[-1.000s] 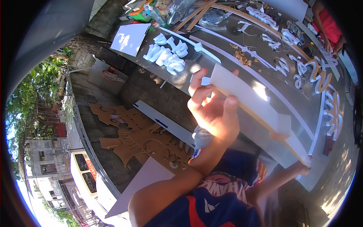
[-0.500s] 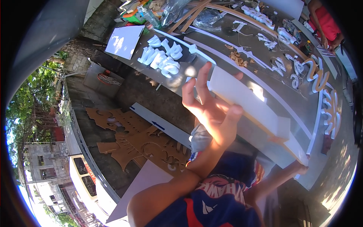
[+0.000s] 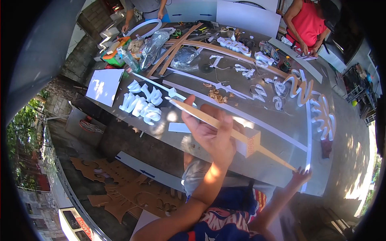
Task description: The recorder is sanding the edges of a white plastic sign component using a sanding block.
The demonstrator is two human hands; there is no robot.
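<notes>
A long, thin strip [image 3: 252, 143] tapers to points and widens to a diamond-shaped block in its middle; its tan face shows, with white along its sides. I hold it over the near part of the table. My left hand [image 3: 215, 138] is closed round its left half, thumb across the front. Its right tip sits pinched in the fingers of my right hand [image 3: 302, 176]. Beyond my left hand lies a similar white strip [image 3: 171, 90] with a diamond. White raised letters [image 3: 140, 102] are clustered on the table to the left.
The grey table [image 3: 281, 120] bears more white letters [image 3: 235, 45], crossed brown strips [image 3: 175, 50], crumpled brown paper [image 3: 217, 95] and plastic bags [image 3: 155, 46]. A person in red [image 3: 305, 24] works at the far right, another [image 3: 145, 10] at the far left. Brown cut-out sheets [image 3: 120, 193] lie below, left.
The strip has turned from its broad white side to its tan face. My left hand's spread fingers have closed round it. The view has shifted, bringing the far side and the people into sight.
</notes>
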